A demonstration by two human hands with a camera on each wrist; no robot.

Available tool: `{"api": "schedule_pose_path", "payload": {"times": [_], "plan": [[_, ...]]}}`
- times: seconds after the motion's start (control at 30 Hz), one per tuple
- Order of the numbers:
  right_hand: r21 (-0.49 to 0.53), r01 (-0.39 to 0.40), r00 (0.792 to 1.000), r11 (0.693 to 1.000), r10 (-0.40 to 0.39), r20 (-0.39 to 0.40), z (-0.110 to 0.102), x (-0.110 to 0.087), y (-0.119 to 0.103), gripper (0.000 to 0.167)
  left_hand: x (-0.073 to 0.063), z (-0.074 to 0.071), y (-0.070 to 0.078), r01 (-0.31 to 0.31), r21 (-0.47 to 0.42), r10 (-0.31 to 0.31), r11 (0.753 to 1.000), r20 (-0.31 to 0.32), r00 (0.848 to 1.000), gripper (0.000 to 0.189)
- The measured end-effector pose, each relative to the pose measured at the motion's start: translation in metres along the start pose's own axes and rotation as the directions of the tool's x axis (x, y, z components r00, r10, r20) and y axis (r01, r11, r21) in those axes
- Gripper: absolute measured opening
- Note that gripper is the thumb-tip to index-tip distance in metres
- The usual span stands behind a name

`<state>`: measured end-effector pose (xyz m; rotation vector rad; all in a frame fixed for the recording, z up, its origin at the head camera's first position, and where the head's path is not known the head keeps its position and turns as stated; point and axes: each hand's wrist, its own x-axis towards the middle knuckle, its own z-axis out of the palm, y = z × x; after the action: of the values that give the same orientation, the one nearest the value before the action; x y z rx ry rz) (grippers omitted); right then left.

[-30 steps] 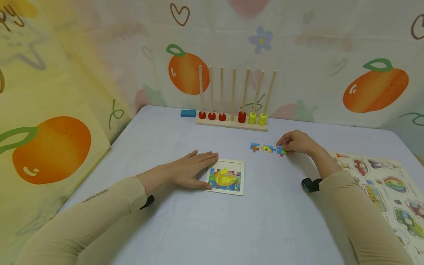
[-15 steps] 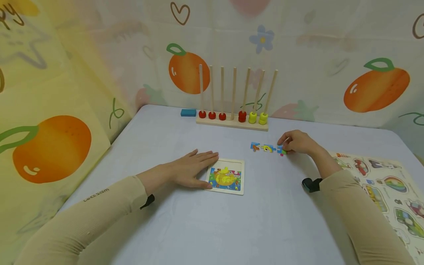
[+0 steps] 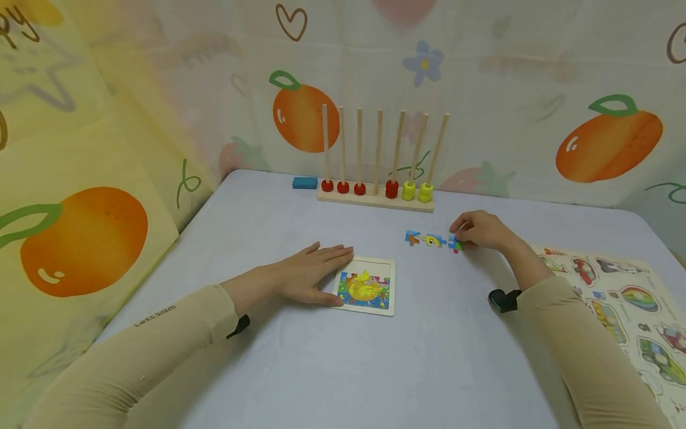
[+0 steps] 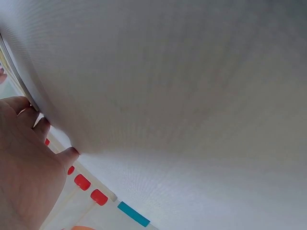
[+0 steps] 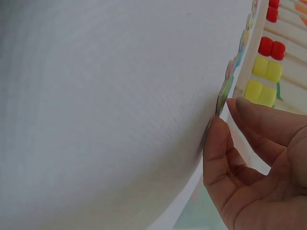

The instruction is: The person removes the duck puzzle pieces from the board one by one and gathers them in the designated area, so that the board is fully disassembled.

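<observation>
My left hand (image 3: pixel 316 275) lies flat with fingers spread, its fingertips and thumb resting on the left edge of a small square puzzle tray (image 3: pixel 392 289). In the tray a yellow duck picture (image 3: pixel 363 287) fills the lower part, and a bare strip shows along the top. Farther right, my right hand (image 3: pixel 480 229) has curled fingers, pinching the outer edge of a blue and green puzzle piece (image 3: pixel 455 243). That piece lies in a row with a blue-and-yellow puzzle piece (image 3: pixel 432 241) and a blue-and-brown puzzle piece (image 3: pixel 412 238). The right wrist view shows thumb and fingertip at the row's end (image 5: pixel 224 93).
At the back of the table stands a wooden bead rack (image 3: pixel 375 201) with upright rods and red and yellow beads. A blue block (image 3: pixel 305 183) sits at its left. A large picture puzzle board (image 3: pixel 621 298) lies under and beside the right forearm.
Almost nothing differs. My right fingers have shifted very slightly to the right at the puzzle piece; the left hand stays on the tray.
</observation>
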<state>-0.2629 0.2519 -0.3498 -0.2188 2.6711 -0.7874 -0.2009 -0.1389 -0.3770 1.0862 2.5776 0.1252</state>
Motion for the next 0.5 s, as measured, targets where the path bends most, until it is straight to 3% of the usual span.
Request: {"api": "schedule_pose_path", "payload": {"times": [0.5], "plan": [[-0.006, 0.038, 0.989, 0.999, -0.038, -0.144, 0.007, -0.001, -0.015, 0.027, 0.001, 0.001, -0.001, -0.001, 0.008, 0.001, 1.0, 0.002, 1.0, 0.096]]}}
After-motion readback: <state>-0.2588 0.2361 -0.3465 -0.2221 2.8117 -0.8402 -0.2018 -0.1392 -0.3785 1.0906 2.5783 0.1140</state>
